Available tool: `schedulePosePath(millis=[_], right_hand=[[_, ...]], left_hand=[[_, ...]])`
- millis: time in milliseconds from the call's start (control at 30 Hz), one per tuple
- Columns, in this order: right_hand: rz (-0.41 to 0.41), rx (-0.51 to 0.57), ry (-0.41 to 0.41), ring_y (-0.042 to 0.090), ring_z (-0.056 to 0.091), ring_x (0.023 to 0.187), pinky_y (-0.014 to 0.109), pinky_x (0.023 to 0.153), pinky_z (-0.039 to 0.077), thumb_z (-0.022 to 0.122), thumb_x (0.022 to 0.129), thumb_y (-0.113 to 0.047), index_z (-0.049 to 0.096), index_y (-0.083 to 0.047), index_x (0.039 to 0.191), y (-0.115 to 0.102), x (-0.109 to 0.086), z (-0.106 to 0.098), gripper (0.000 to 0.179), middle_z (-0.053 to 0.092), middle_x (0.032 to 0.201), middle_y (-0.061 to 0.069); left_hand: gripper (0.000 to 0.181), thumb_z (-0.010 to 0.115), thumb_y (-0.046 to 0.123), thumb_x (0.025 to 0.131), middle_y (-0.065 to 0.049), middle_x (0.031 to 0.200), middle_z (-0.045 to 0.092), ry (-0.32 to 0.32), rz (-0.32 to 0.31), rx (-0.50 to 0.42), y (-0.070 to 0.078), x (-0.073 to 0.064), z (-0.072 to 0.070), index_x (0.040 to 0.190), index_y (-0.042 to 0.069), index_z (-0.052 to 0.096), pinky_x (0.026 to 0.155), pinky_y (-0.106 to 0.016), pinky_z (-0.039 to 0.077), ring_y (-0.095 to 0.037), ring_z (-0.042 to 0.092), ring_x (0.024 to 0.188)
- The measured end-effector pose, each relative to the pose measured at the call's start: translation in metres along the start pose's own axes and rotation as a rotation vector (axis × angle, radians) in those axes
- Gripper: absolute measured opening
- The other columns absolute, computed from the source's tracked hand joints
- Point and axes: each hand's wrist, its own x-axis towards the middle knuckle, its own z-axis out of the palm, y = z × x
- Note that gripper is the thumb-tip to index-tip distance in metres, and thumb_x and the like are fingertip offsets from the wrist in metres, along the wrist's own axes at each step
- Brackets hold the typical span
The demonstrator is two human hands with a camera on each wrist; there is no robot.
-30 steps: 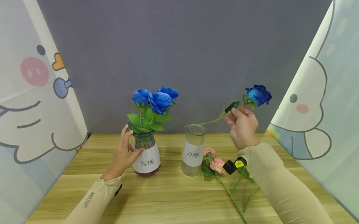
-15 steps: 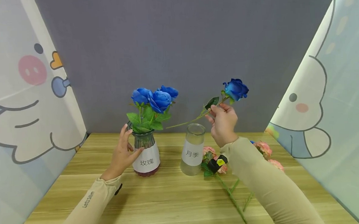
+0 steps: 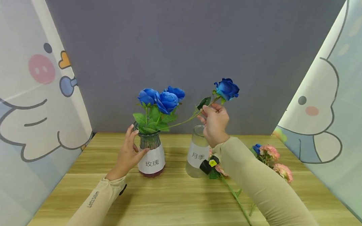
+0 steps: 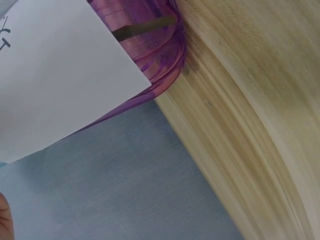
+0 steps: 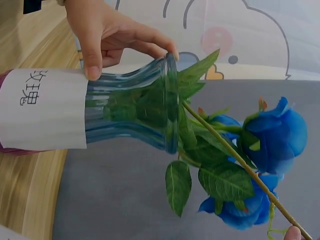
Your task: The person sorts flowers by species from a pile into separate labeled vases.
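In the head view my left hand (image 3: 128,152) holds the side of a ribbed glass vase (image 3: 149,141) with a white label and purple base. Its thumb presses the front and a fingertip reaches the rim, as the right wrist view shows. Three blue roses (image 3: 167,101) with green leaves stand in this vase. My right hand (image 3: 215,123) pinches the stem of another blue rose (image 3: 226,89), its bloom up to the right. That stem (image 5: 240,157) slants down, its lower end at the vase's mouth among the leaves. The left wrist view shows the vase's purple base (image 4: 160,50).
A clear glass vase (image 3: 193,171) with a white label stands just right, partly behind my right hand. Pink flowers (image 3: 269,152) and a blue bloom (image 3: 256,148) lie on the wooden table (image 3: 161,208) at right, partly under my sleeve. A grey panel (image 3: 178,42) rises behind.
My right hand has carried the blue rose leftward, its stem end passing over the clear vase to the mouth of the ribbed vase. My left hand keeps its place on the vase.
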Motion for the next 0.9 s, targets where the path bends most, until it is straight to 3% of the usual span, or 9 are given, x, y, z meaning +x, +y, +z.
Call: schedulePosePath(millis=[200, 400, 667, 900], right_hand=[[0.003, -0.005, -0.008, 0.021, 0.058, 0.078, 0.025, 0.059, 0.053, 0.058, 0.092, 0.004, 0.044, -0.002, 0.112, 0.006, -0.001, 0.007, 0.024, 0.047, 0.087, 0.006], [-0.014, -0.044, -0.035, 0.024, 0.057, 0.081, 0.026, 0.061, 0.052, 0.057, 0.094, 0.001, 0.046, -0.003, 0.112, 0.007, 0.000, 0.014, 0.022, 0.047, 0.089, 0.006], [-0.037, -0.121, -0.057, 0.019, 0.058, 0.075, 0.030, 0.065, 0.052, 0.063, 0.090, 0.002, 0.054, -0.001, 0.117, 0.001, 0.001, 0.030, 0.028, 0.050, 0.083, 0.003], [-0.114, -0.159, -0.078, 0.017, 0.059, 0.073, 0.033, 0.066, 0.053, 0.065, 0.087, 0.004, 0.061, 0.001, 0.113, 0.000, 0.000, 0.045, 0.027, 0.052, 0.076, 0.001]], left_hand=[[0.088, 0.084, -0.007, 0.064, -0.035, 0.143, 0.030, -0.022, -0.027, 0.033, 0.005, 0.000, -0.001, 0.136, -0.001, 0.035, 0.048, -0.027, 0.040, -0.010, 0.042, 0.054], [0.088, 0.084, -0.008, 0.063, -0.035, 0.143, 0.030, -0.021, -0.038, 0.058, 0.007, 0.001, -0.003, 0.135, -0.001, 0.035, 0.049, -0.026, 0.039, -0.009, 0.041, 0.054], [0.089, 0.084, -0.011, 0.061, -0.034, 0.143, 0.030, -0.007, -0.021, 0.049, 0.006, 0.001, -0.004, 0.134, -0.001, 0.034, 0.048, -0.026, 0.039, -0.010, 0.041, 0.053], [0.089, 0.085, -0.008, 0.061, -0.035, 0.142, 0.031, -0.007, -0.006, 0.063, 0.005, 0.002, -0.003, 0.134, -0.001, 0.034, 0.047, -0.027, 0.040, -0.011, 0.041, 0.053]])
